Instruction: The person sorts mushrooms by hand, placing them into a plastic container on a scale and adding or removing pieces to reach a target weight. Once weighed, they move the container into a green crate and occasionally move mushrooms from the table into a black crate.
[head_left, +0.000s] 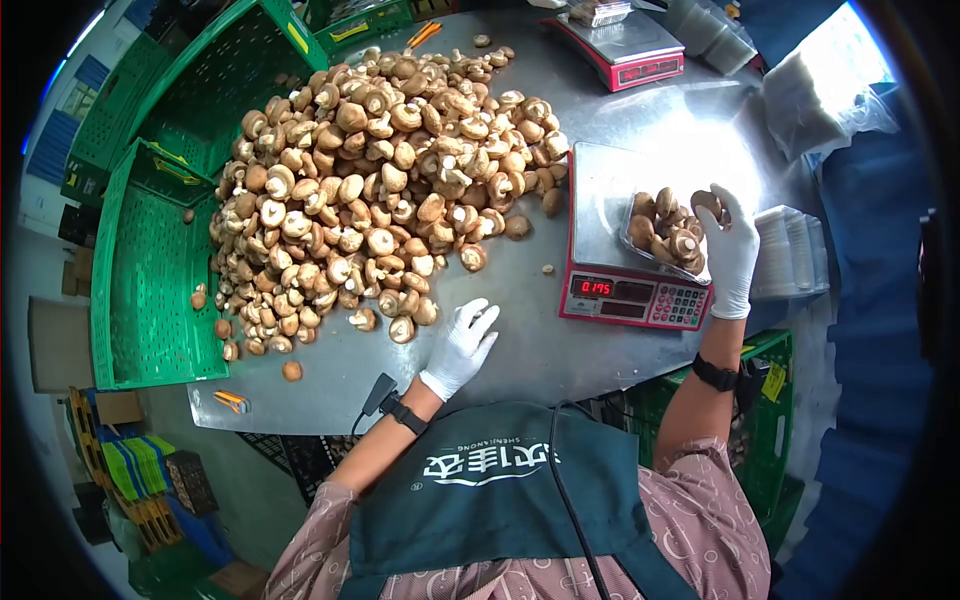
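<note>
My right hand (731, 245), in a white glove, pinches a mushroom (706, 204) at the right edge of a clear tray. The tray of mushrooms (662, 238) rests on the plate of a red and silver scale (603, 210), whose display reads 0.195. My left hand (461, 347), also gloved, is over the metal table near its front edge, fingers apart and holding nothing. Beyond it spreads a large pile of brown mushrooms (370, 190).
A green crate (150, 290) lies tipped at the left of the pile. Stacked clear trays (788, 253) stand right of the scale. A second scale (625, 45) is at the back. An orange cutter (232, 402) lies at the front left corner of the table (330, 390).
</note>
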